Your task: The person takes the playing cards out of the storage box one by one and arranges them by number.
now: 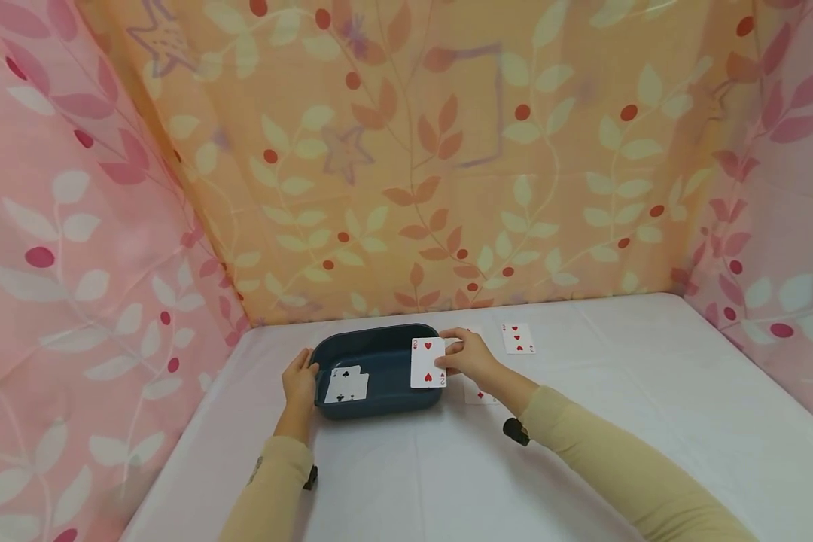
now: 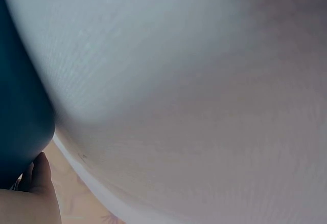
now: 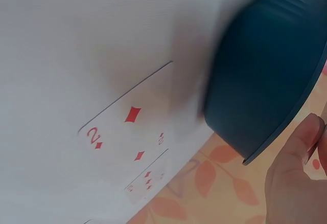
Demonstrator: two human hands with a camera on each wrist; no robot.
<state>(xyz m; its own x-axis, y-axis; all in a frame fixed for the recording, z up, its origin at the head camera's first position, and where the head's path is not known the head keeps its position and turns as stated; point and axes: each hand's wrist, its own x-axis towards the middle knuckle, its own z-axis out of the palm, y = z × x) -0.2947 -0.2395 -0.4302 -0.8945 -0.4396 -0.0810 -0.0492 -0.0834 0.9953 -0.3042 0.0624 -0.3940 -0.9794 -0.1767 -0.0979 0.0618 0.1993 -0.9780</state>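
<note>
A dark blue rectangular basin [image 1: 379, 409] stands at the middle of the white-covered table. My left hand [image 1: 300, 380] grips its left end, thumb at the rim; the left wrist view catches only part of that hand [image 2: 38, 193] against the basin wall. Between right thumb and fingers, my right hand [image 1: 470, 355] pinches a two of hearts playing card [image 1: 427, 363], face up over the basin's right end. Inside, at the left, lie overlapping black club cards [image 1: 347, 385]. A two of diamonds [image 3: 134, 127] lies on the table beside the basin, partly hidden by my right arm in the head view.
A three of hearts [image 1: 517, 339] lies farther back on the right. Beyond the two of diamonds, the right wrist view has a three of diamonds [image 3: 147, 181]. Patterned cloth walls [image 1: 406, 150] enclose the white table [image 1: 623, 421] at the back and both sides.
</note>
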